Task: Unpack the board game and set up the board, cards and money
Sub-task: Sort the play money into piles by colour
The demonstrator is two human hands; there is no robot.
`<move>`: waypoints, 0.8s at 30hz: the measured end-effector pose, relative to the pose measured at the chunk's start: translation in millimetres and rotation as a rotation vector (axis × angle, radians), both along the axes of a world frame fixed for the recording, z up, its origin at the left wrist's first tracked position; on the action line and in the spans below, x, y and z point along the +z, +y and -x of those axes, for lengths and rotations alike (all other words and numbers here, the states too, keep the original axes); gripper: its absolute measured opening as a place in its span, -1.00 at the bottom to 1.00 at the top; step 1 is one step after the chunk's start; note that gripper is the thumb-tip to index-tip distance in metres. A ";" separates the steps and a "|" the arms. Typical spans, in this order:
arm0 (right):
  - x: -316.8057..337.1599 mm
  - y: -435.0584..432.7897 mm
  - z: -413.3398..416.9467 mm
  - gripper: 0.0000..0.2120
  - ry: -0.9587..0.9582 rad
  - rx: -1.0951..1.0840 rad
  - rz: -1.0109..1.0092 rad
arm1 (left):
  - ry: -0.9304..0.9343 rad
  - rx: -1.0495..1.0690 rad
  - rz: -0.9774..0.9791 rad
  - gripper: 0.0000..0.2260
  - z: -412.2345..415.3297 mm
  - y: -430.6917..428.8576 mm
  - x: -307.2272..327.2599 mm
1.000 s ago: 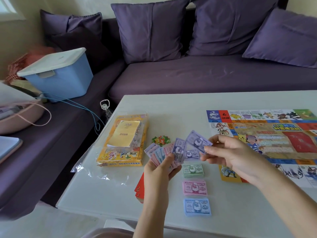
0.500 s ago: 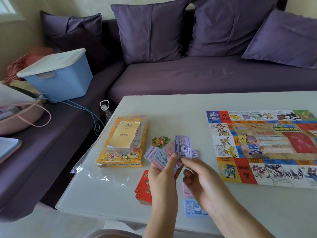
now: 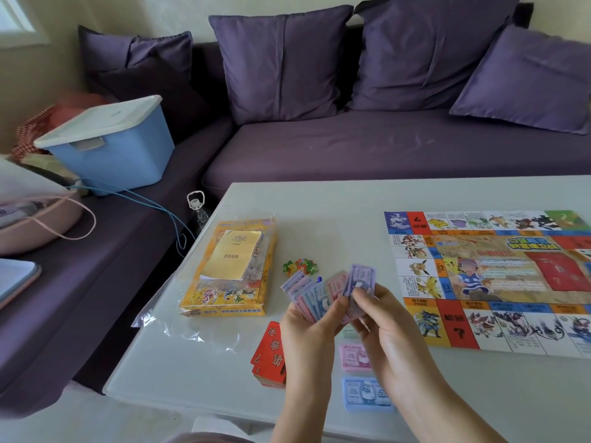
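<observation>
Grips in the left hand (image 3: 311,327) a fanned sheaf of purple, blue and pink paper money notes (image 3: 307,294), fingers curled behind the fan, thumb clamped across its front. Pinches with the right hand (image 3: 383,321) the rightmost purple note (image 3: 363,276) of that fan, thumb and fingertips closed on its lower half, the note upright and touching the others. Holds both above the near middle of the white table (image 3: 319,206).

Below the hands, flat on the table in a column: a green money pile (image 3: 348,332), mostly hidden; a pink money pile (image 3: 351,358); nearest the edge, a blue money pile (image 3: 364,393) marked 500. Just left of these, partly behind the left wrist, a stack of red cards (image 3: 270,356). To the right, unfolded and flat, the colourful printed game board (image 3: 492,276), its right part out of frame. To the left, a yellow cardboard game box (image 3: 224,298), loose clear plastic wrap (image 3: 179,327) around and in front of it, a pale yellow booklet (image 3: 233,255) lying on top. Between box and fan, a small cluster of green, red and orange tokens (image 3: 300,266). Beyond the table, a purple sofa (image 3: 383,148) with cushions and a blue storage bin with a white lid (image 3: 112,148).
</observation>
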State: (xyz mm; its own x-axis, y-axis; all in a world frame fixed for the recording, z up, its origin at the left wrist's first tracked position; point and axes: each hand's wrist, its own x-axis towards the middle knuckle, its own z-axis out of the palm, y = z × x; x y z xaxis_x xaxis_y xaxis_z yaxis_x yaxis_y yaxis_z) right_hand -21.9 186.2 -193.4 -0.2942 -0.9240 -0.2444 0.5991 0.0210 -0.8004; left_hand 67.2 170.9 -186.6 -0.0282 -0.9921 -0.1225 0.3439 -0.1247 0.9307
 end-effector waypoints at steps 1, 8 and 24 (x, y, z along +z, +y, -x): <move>-1.1 -0.9 1.6 -0.84 0.024 -0.034 -0.007 | -0.027 -0.011 0.017 -0.87 0.3 -0.3 -0.1; 1.1 -12.0 24.5 -0.87 0.180 -0.084 -0.036 | 0.025 0.041 -0.073 -0.91 -2.4 -6.4 3.6; 26.8 -94.5 84.8 -0.83 1.431 0.786 -0.108 | 0.268 0.117 -0.298 -0.87 -17.9 -24.7 -1.0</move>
State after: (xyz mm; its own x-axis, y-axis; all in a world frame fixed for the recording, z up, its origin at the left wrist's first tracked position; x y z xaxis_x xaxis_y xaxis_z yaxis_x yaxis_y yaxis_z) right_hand -106.7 91.7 -166.6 0.1823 -0.9448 -0.2721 -0.7705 0.0346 -0.6365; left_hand 85.1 146.2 -187.6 0.0123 -0.9128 -0.4082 0.5969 -0.3208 0.7354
